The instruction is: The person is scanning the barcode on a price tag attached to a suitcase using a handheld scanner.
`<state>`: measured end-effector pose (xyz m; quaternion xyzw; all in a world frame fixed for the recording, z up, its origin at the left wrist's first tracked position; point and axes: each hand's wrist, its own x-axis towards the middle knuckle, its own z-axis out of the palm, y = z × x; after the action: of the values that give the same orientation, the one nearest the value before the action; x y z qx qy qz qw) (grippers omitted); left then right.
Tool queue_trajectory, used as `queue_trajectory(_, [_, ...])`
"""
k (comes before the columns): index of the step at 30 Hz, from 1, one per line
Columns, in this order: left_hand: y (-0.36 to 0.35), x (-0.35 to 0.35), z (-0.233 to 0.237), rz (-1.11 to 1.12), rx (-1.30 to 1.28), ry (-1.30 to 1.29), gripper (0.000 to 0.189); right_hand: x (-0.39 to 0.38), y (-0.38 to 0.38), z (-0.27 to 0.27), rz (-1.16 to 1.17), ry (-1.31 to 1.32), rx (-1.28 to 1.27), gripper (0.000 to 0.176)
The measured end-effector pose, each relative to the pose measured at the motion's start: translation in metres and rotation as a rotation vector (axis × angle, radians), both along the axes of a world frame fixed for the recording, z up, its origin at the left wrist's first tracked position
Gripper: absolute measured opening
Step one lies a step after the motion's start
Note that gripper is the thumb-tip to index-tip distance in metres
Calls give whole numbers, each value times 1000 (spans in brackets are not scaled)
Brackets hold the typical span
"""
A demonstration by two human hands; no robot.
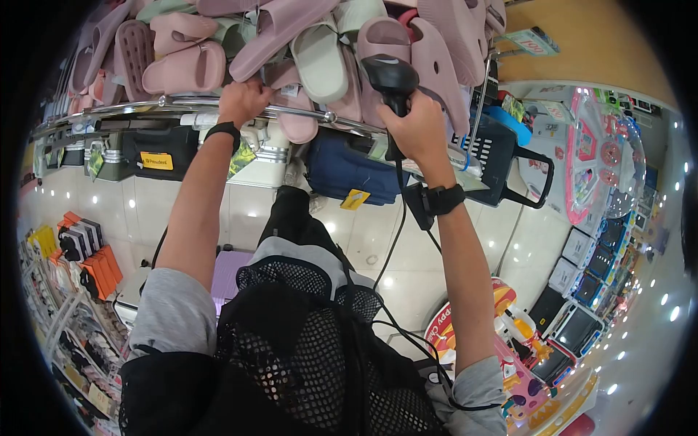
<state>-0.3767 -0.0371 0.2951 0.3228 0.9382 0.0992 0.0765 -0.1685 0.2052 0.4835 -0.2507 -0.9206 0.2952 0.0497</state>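
In my right hand (pixel 416 131) is a black barcode scanner (pixel 391 80), its cable hanging down past my wrist. The scanner's head lies over the pink and mauve slippers (pixel 436 65) heaped on a metal rack. My left hand (pixel 245 102) is at the chrome rail (pixel 163 102), fingers curled at the lower edge of a mauve slipper (pixel 280 33); its fingertips are partly hidden, so what they grip is unclear. A pale green slipper (pixel 320 62) lies between my two hands. Just right of my left hand, a pink slipper (pixel 296 120) with a white tag pokes over the rail.
Below the rack are a black case (pixel 161 151) with a yellow label and a navy bag (pixel 347 168). A black plastic basket (pixel 502 156) stands at right. Further right is a pink toy display (pixel 589 152); orange boxes (pixel 100 269) are at left. A purple suitcase (pixel 230 275) is beside my body.
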Motion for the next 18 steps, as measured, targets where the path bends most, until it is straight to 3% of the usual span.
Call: queue_trajectory(18, [2,5,11,-30,102,5,32,-4,-1,7,-29,-62,0,43])
